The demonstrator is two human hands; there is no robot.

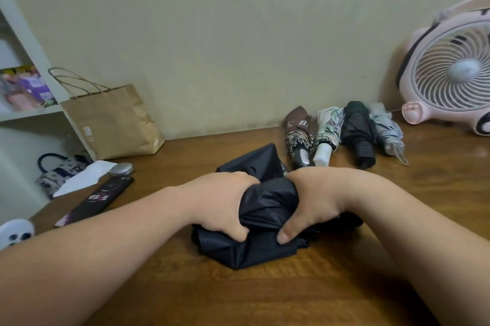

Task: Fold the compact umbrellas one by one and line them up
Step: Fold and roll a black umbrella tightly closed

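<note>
**Colours on the table**

Table (265,299): warm mid-brown wood, darker grain streaks.
Front umbrella (265,209): plain black, slight sheen.
Row by the wall:
- Brown umbrella (297,124): pale print, striped edging.
- White umbrella (330,124): green leafy streaks, white handle.
- Dark umbrella (358,126): black, greenish at the top.
- Grey umbrella (385,126): pale blue-grey.

Fan (450,71): pink shell, white grille, black accents.
Paper bag (114,124): kraft brown.
Flat sleeve (98,198): black, pink and white print.
Handbag (58,171): cream, navy pattern, navy handle.
Wall (212,34): pale yellow-green.

Pale wall (212,34) behind brown wooden table (265,299)
</note>
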